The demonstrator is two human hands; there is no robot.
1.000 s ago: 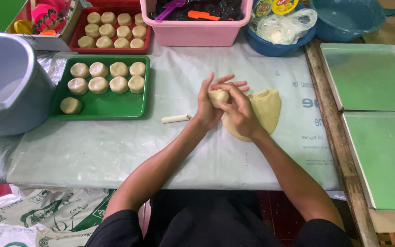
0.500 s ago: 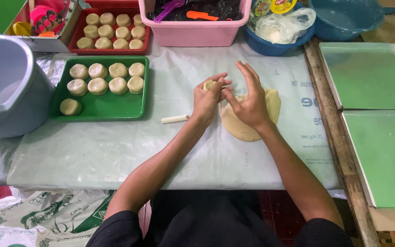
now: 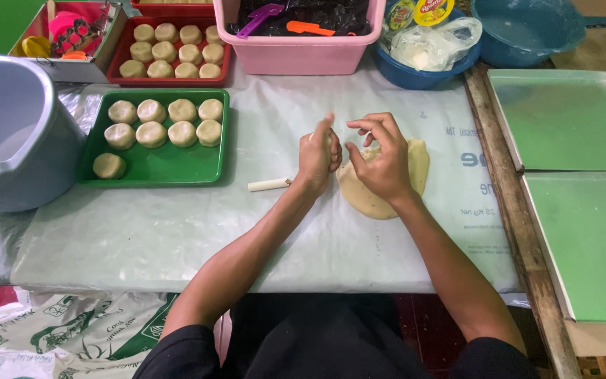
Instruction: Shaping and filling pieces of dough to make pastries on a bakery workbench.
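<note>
green tray [image 3: 150, 167], red tray [image 3: 122, 52], pink tub [image 3: 296, 56], grey bucket [image 3: 15, 133]

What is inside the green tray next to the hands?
The green tray holds nine round dough pieces, in two rows plus one alone. Their undersides are hidden.

Small home-style pastry or snack-making kitchen, set up for hand production. A counter [image 3: 177, 238] is covered with a plastic sheet. At its far left corner a green tray [image 3: 156, 165] is filled with rows of shaped dough rounds [image 3: 166, 123], and a red tray [image 3: 122, 52] beyond it is loaded likewise. A slab of raw dough [image 3: 415, 161] is laid near the middle. Plastic tubs are ranged along the far edge: a pink basin [image 3: 296, 60] of utensils and a blue bowl [image 3: 422, 74]. Empty baking sheets [image 3: 569, 119] are stacked along the right edge; a grey bucket [image 3: 15, 140] is kept at the left.
</note>
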